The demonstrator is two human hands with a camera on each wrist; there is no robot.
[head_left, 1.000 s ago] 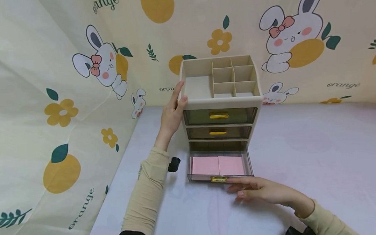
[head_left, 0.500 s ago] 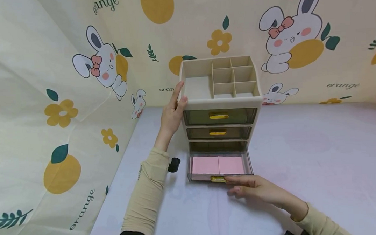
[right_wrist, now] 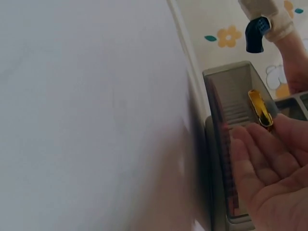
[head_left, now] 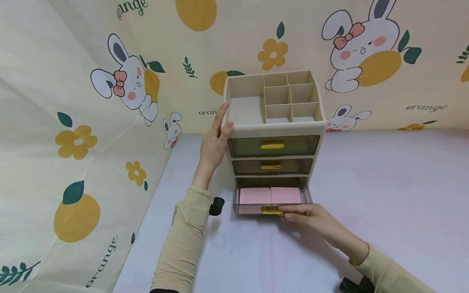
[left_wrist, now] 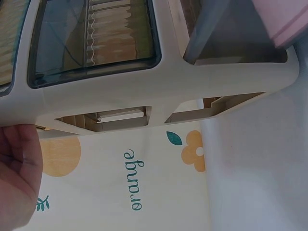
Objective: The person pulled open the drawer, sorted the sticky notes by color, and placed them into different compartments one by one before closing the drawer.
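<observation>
A cream desktop drawer organizer (head_left: 276, 128) stands upright near the back wall in the head view. My left hand (head_left: 213, 143) rests against its left side, index finger along the upper side and thumb at the front corner. The bottom drawer (head_left: 305, 196) is partly out, with two pink square blocks (head_left: 255, 196) lying side by side in it. My right hand (head_left: 320, 223) touches the right end of its gold handle (head_left: 272, 211) with extended fingers. In the right wrist view, that hand's palm (right_wrist: 279, 187) faces the camera beside the handle.
Two smoky drawers with gold handles (head_left: 272, 145) sit closed above. Open compartments (head_left: 277, 94) form the organizer's top. A printed cloth (head_left: 112, 138) covers the left and back walls. The pale tabletop (head_left: 378, 192) extends to the right. A black wrist device (head_left: 216, 206) sits by the left sleeve.
The bottom drawer has slid partway inward, away from me, with the pink blocks in it. My right hand has moved forward with the handle. My left hand has stayed in place.
</observation>
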